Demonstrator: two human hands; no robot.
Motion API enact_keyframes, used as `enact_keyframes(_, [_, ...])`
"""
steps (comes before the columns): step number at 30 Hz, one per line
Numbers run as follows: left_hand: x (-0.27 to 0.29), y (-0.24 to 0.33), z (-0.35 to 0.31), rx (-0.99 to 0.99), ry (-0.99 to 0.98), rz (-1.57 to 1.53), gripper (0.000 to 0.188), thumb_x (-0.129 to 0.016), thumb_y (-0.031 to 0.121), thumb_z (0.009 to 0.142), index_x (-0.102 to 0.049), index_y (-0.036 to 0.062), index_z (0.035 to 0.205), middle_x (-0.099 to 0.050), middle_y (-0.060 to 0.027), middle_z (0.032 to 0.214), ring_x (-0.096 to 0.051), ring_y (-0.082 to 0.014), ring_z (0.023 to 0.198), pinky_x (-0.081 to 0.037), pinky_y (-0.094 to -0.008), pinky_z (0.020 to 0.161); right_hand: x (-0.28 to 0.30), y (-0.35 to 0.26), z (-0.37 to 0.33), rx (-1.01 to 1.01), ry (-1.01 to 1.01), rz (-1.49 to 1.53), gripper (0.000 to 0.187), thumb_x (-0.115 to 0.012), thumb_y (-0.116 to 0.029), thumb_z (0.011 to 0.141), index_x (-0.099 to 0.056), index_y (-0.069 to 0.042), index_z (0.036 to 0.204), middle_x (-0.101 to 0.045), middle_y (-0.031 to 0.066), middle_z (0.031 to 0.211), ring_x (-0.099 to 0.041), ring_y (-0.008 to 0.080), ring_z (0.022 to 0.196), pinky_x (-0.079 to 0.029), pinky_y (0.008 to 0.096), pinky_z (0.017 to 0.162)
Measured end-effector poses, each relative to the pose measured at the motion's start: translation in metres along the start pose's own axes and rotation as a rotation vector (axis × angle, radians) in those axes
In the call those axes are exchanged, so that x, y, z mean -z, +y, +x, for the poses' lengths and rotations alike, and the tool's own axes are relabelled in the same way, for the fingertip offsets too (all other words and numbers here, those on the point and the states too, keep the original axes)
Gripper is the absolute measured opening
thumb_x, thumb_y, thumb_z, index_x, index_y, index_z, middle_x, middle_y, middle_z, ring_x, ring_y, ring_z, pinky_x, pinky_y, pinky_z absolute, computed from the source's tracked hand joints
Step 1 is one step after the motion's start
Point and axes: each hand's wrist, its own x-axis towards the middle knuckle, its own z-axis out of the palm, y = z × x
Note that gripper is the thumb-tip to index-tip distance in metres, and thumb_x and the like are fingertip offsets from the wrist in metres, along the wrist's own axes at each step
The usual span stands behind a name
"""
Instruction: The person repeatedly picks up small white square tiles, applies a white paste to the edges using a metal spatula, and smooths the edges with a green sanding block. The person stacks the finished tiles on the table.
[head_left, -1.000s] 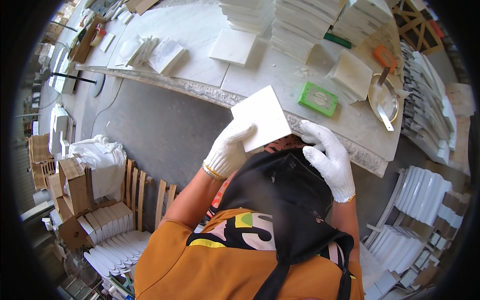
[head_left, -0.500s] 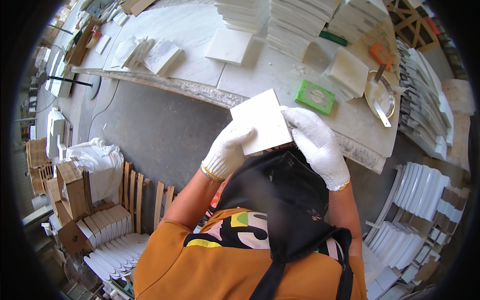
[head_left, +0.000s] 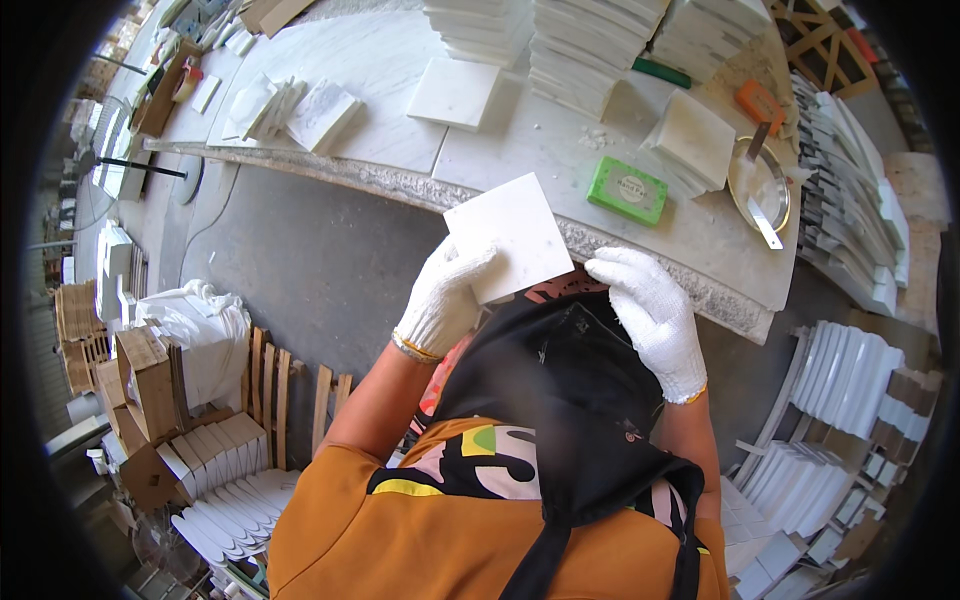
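Pinching a near-square white tile (head_left: 525, 232) in my left grip (head_left: 443, 298); right grip (head_left: 652, 312) half-curled, holding nothing, just beside it. Can't call a long axis; far corner points toward the desk (head_left: 545, 150).

One wide fisheye camera, the left of a side-by-side pair worn on the head, is looking steeply down and slightly forward. The mustard-orange cloth shirt (head_left: 420, 530) is filling the lower middle at close range, while the white-gloved left hand (head_left: 447, 295) and white-gloved right hand (head_left: 652, 318) are showing around the centre. Beyond them, the pale, grey-veined stone worktop (head_left: 392, 140) is stretching across the top, its front edge bowing with the lens. The view is standing upright, the person's left on its left, and is also taking in grey concrete floor (head_left: 310, 235) and, toward the right rim, stacked white slabs (head_left: 845, 370).
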Motion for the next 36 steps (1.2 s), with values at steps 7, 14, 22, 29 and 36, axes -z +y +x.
enact_keyframes(7, [-0.001,0.003,-0.003,0.003,0.025,0.011,0.033,-0.067,0.015,0.091,-0.058,0.0026,0.12,-0.067,-0.0075,0.104,-0.068,-0.0177,0.089,-0.057,-0.033,0.067,-0.002,0.003,0.005,-0.047,-0.003,0.025,0.038,-0.056,0.005,0.087,-0.066,0.001,0.123,-0.064,0.0152,0.127,-0.061,0.0269,0.119,-0.045,0.0346,0.104])
enact_keyframes(14, [-0.006,0.002,-0.005,0.001,-0.007,0.017,0.037,-0.068,0.014,0.09,-0.058,-0.0011,0.123,-0.068,-0.0091,0.11,-0.068,-0.0183,0.093,-0.056,-0.0316,0.079,-0.01,0.001,0.014,0.033,-0.021,0.023,0.043,-0.056,0.008,0.086,-0.065,-0.003,0.127,-0.066,0.017,0.119,-0.066,0.03,0.106,-0.052,0.0369,0.094])
enact_keyframes(22, [-0.016,0.002,-0.006,-0.006,-0.026,0.049,0.038,-0.067,0.012,0.091,-0.057,-0.0018,0.125,-0.066,-0.0091,0.112,-0.067,-0.0179,0.097,-0.055,-0.0316,0.084,-0.013,0.005,0.016,0.08,0.002,-0.03,0.043,-0.055,0.008,0.086,-0.066,-0.004,0.126,-0.067,0.0176,0.116,-0.067,0.0313,0.102,-0.053,0.0374,0.09])
enact_keyframes(29, [-0.004,0.003,0.0,-0.033,-0.034,0.056,0.047,-0.066,0.019,0.094,-0.049,0.0033,0.135,-0.063,-0.0089,0.119,-0.065,-0.0207,0.105,-0.055,-0.0376,0.088,-0.009,0.003,0.009,0.019,-0.038,-0.039,0.039,-0.055,0.008,0.085,-0.068,-0.001,0.121,-0.066,0.0169,0.121,-0.063,0.0304,0.115,-0.048,0.0366,0.1])
enact_keyframes(36, [0.008,-0.001,0.004,-0.003,-0.008,-0.082,0.053,-0.067,0.025,0.095,-0.044,0.0176,0.142,-0.055,-0.0041,0.133,-0.056,-0.0259,0.124,-0.052,-0.049,0.093,-0.004,0.003,0.008,-0.033,0.014,0.028,0.037,-0.056,0.007,0.086,-0.068,-0.001,0.121,-0.067,0.0156,0.121,-0.063,0.03,0.115,-0.05,0.0372,0.099])
